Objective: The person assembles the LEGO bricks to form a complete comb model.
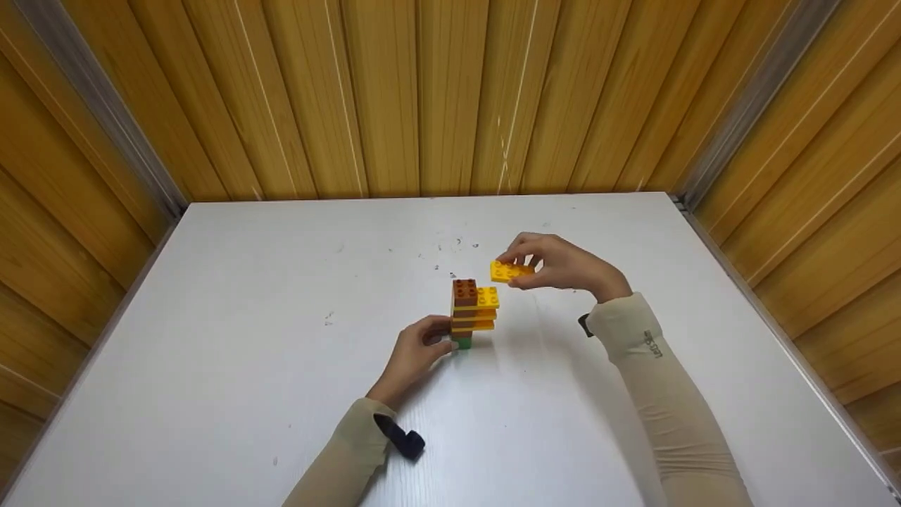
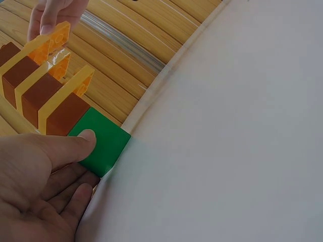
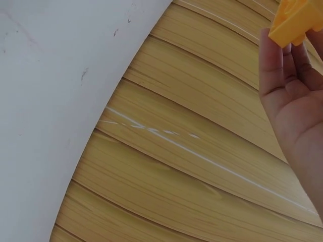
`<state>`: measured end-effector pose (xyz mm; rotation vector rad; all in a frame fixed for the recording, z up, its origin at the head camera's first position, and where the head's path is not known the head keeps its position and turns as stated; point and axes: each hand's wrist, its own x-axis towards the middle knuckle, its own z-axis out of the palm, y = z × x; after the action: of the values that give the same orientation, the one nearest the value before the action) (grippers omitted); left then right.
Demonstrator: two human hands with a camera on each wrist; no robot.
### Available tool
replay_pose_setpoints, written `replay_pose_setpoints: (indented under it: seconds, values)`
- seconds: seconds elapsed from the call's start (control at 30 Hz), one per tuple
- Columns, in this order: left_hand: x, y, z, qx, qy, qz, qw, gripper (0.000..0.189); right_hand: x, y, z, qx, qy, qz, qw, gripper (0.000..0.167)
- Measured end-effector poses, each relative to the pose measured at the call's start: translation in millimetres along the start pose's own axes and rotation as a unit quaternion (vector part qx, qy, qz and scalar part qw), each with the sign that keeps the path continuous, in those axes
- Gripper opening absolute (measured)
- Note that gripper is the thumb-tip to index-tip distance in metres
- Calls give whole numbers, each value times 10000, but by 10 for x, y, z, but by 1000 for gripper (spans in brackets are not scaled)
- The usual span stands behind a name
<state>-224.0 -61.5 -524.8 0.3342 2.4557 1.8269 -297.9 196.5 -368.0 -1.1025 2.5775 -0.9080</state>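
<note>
A toy-brick tower stands upright on the white table, with a green brick [image 2: 101,141] at its base. Above that, brown bricks [image 1: 464,290] alternate with flat yellow bricks [image 1: 487,296] that jut out to the right. My left hand [image 1: 414,350] holds the tower low down, its thumb pressed on the green brick and the other fingers partly hidden behind. Up and to the right of the tower, my right hand [image 1: 566,266] pinches a loose flat yellow brick [image 1: 508,271] between thumb and fingers, held apart from the stack. In the right wrist view this yellow brick [image 3: 295,22] is partly cut off.
The white table [image 1: 211,317] has small dark marks near the tower. Wood-patterned panels [image 1: 450,98] rise behind the table and at both sides, with grey metal strips [image 1: 105,105] at the corners. A black strap [image 1: 401,438] hangs at the left wrist.
</note>
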Motion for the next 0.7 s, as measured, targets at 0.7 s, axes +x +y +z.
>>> replay_pose_setpoints:
  seconds: [0.7]
  values:
    - [-1, 14, -9, -145, -30, 2, 9999, 36, 141, -221, 31, 46, -264, -533, 9982, 29]
